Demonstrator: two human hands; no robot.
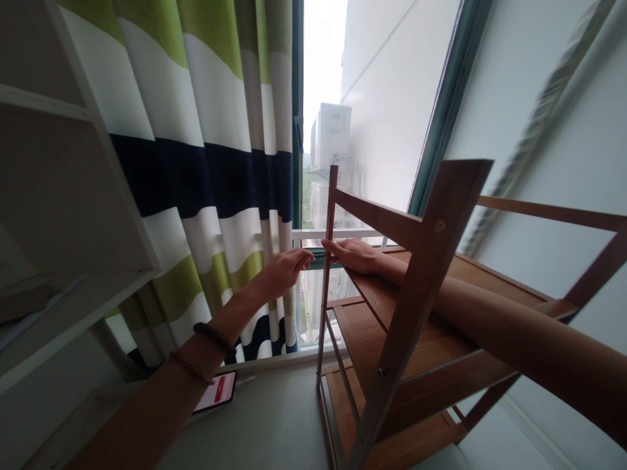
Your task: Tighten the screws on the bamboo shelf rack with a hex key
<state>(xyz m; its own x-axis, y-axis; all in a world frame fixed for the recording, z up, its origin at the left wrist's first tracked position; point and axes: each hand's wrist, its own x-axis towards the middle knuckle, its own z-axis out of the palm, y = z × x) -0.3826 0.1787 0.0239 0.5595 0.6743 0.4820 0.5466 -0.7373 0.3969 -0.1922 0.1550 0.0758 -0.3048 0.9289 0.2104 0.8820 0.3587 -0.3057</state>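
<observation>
A wooden shelf rack (411,287) with slanted uprights and several slatted boards stands by the window. My right hand (350,253) reaches through the rack frame and lies on the far end of a middle board, fingers closed around the far upright post (329,261). My left hand (287,267) is stretched out just left of that post, fingers together and pointing at it, holding nothing I can see. Two bracelets sit on my left wrist.
A striped green, white and navy curtain (206,163) hangs left of the window (337,150). A white shelving unit (73,215) stands at the left. A phone (215,393) with a red screen lies on the floor. A white wall is at right.
</observation>
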